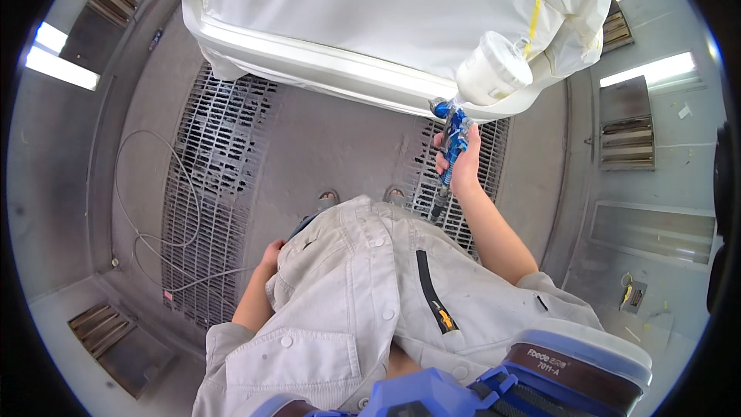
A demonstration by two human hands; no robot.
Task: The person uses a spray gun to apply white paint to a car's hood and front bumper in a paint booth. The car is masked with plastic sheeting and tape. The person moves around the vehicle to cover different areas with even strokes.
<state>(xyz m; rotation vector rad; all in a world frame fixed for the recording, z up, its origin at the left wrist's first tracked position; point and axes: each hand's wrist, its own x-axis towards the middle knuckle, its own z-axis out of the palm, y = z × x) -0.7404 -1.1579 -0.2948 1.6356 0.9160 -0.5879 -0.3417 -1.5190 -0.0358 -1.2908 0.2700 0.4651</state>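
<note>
My right hand [461, 161] is closed round the handle of a blue spray gun [455, 135]. A white paint cup [494, 69] sits on top of the gun and leans up to the right. The gun is close to the lower edge of a white car body panel [363, 69], its nozzle pointing left. My left hand [272, 253] hangs low beside my jacket's hem. A thin grey air hose [197, 208] loops over the floor and passes out of sight behind my left forearm. The left fingers are mostly hidden, so their grip does not show.
White masking sheet [370, 0] with yellow tape covers the vehicle above the panel. Metal floor grates [204, 185] run along both sides of the grey floor [332, 139]. Walls carry vents [627, 143] and bright lamps. A respirator [579, 363] with purple parts fills the bottom edge.
</note>
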